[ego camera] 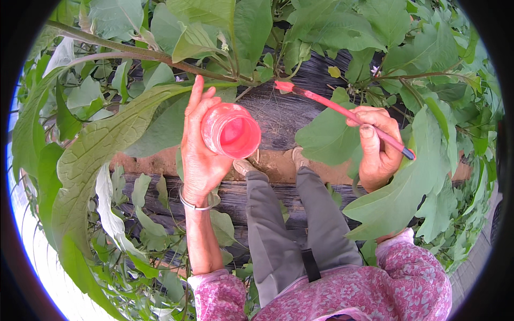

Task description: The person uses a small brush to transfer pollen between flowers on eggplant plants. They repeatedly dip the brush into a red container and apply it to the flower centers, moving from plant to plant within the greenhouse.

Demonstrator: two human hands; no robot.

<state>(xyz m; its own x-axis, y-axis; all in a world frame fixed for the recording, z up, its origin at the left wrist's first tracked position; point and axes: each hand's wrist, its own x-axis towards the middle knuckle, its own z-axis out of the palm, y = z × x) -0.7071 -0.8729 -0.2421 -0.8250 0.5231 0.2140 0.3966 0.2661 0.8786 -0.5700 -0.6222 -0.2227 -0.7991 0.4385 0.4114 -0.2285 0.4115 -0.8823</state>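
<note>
My left hand (204,148) is closed around a small jar (231,130) coated in pink-red liquid, its open mouth tilted toward me. The tip of its raised index finger is at a brown plant stem (176,62). Between the thumb and fingers of my right hand (377,146) is a thin paintbrush (341,111) with a red handle and dark end. Its bristles, wet with pink-red, point left near the stem's base, to the right of the jar and above it. Whether the bristles touch the plant I cannot tell.
Large green leaves (108,136) crowd both sides, and one leaf (417,180) overlaps my right forearm. Black plastic film (281,112) covers the ground beyond a strip of bare soil (333,172) where my shoes stand. Another stem (421,75) reaches in from the right.
</note>
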